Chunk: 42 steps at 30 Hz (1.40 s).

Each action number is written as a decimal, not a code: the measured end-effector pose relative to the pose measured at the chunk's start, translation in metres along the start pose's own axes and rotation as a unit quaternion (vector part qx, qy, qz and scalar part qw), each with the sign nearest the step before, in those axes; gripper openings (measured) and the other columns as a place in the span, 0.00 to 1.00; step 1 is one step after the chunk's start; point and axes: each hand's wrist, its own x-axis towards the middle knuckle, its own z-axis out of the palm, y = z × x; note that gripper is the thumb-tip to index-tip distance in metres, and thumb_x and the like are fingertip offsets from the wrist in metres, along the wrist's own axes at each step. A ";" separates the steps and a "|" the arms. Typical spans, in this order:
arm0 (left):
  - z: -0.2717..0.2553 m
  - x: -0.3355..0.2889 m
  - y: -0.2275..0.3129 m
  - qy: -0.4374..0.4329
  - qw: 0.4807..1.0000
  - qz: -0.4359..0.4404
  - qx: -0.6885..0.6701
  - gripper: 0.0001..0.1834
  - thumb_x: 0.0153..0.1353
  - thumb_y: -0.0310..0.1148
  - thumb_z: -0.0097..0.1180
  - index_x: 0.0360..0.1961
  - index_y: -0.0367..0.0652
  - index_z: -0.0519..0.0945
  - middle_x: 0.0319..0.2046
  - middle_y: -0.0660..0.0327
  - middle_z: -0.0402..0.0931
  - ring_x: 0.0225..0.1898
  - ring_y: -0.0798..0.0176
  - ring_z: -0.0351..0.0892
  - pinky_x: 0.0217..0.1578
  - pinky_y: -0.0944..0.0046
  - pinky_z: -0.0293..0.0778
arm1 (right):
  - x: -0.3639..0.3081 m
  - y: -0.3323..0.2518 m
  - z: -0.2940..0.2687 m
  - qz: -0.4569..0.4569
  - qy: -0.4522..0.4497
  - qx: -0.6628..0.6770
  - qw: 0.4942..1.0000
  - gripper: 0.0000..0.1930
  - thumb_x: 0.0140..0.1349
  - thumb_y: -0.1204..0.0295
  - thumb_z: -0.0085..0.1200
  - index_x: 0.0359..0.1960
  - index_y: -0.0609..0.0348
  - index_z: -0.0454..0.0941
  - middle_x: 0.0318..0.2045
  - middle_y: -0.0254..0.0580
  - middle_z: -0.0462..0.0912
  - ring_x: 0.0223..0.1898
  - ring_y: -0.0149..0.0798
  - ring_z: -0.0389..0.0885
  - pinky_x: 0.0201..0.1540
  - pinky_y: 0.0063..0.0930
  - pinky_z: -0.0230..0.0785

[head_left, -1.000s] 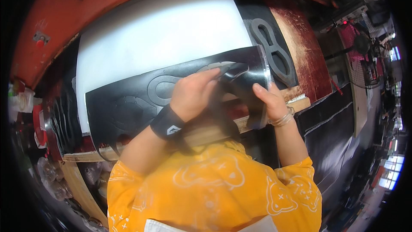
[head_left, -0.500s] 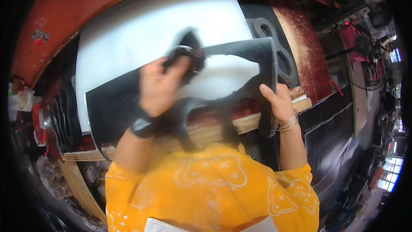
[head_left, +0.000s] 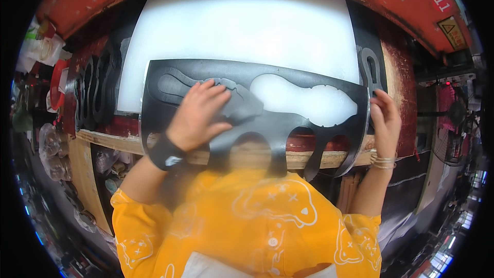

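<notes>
One white cut-out [head_left: 306, 100] at right in the black sheet [head_left: 275, 123], now emptied, apparently finished; left hand [head_left: 198, 116], just aloft, now spread unclasped over a gray sole-shaped piece [head_left: 239, 101] at left; right hand [head_left: 387, 123] at right edge, grip unclear.

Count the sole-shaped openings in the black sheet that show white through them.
1: the opening in the right half of the black sheet. Another could be hidden beneath the left grip, which covers part of the sheet's left half.
</notes>
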 end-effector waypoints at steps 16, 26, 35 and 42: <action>-0.117 0.023 -0.083 0.479 0.820 -0.226 -0.217 0.19 0.50 0.30 0.64 0.44 0.34 0.78 0.32 0.49 0.79 0.34 0.53 0.78 0.38 0.61 0.73 | 0.028 -0.050 0.113 -0.153 -0.244 -0.057 0.956 0.14 0.57 0.75 0.56 0.46 0.61 0.78 0.37 0.40 0.82 0.38 0.32 0.79 0.47 0.26 0.70; -0.050 0.071 0.066 0.332 0.938 -0.009 -0.094 0.29 0.48 0.20 0.56 0.56 0.35 0.72 0.54 0.49 0.72 0.52 0.55 0.73 0.48 0.61 0.71 | 0.020 -0.128 0.186 -0.237 -0.218 0.302 0.897 0.31 0.59 0.66 0.58 0.61 0.68 0.63 0.53 0.48 0.73 0.52 0.39 0.72 0.55 0.29 0.65; -0.053 0.049 0.021 0.056 0.783 -0.084 -0.613 0.29 0.59 0.31 0.58 0.59 0.30 0.66 0.52 0.49 0.72 0.52 0.60 0.72 0.54 0.63 0.67 | 0.041 -0.121 0.140 -0.105 -0.321 0.290 0.895 0.14 0.68 0.67 0.48 0.43 0.68 0.75 0.33 0.31 0.77 0.35 0.25 0.71 0.40 0.20 0.67; -0.015 0.063 0.049 0.222 0.802 -0.115 -0.543 0.13 0.65 0.32 0.52 0.44 0.32 0.77 0.35 0.62 0.80 0.34 0.70 0.75 0.36 0.69 0.72 | 0.039 -0.120 0.182 -0.204 -0.074 0.257 0.942 0.20 0.70 0.57 0.44 0.33 0.64 0.73 0.25 0.32 0.74 0.29 0.25 0.67 0.32 0.22 0.63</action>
